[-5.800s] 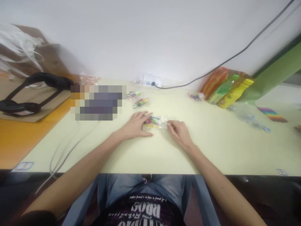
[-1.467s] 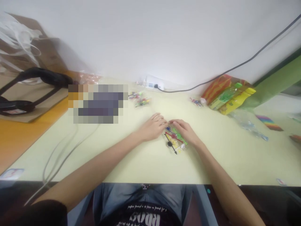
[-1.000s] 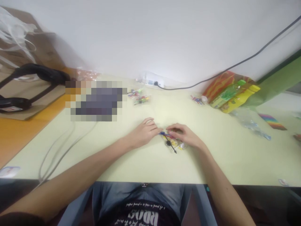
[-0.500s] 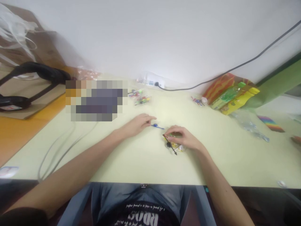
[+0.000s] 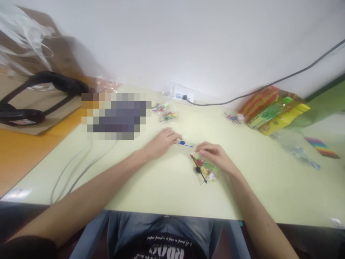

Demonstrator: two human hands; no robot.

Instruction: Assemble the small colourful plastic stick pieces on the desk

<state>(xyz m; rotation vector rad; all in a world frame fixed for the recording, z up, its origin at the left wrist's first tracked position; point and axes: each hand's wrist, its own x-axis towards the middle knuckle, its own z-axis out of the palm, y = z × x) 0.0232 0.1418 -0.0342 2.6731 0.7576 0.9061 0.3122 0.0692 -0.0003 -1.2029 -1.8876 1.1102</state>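
Note:
My left hand [image 5: 165, 141] rests over the table with its fingertips closed on the left end of a thin blue plastic piece [image 5: 182, 143], which has a round disc in the middle and an arrow-like tip. My right hand [image 5: 211, 154] hovers just right of that tip, its fingers lightly bent and nothing visible in them. Below it lies a small pile of colourful plastic parts [image 5: 205, 169] in red, yellow, green and white. On the pile's left side is a black arrow-shaped piece [image 5: 198, 169] with a red end and a round black disc.
More small coloured parts [image 5: 168, 116] lie farther back, with another group [image 5: 234, 118] at right. Snack bags [image 5: 279, 115] and a crumpled clear bag [image 5: 296, 149] are on the right. A blurred-out dark object [image 5: 118, 117] and black headphones [image 5: 56, 84] are left. A dark cable runs along the wall.
My right hand has let go of the black arrow-shaped piece and shifted up toward the blue piece, uncovering the pile. My left fingers have curled in at the blue piece. The view shifted slightly.

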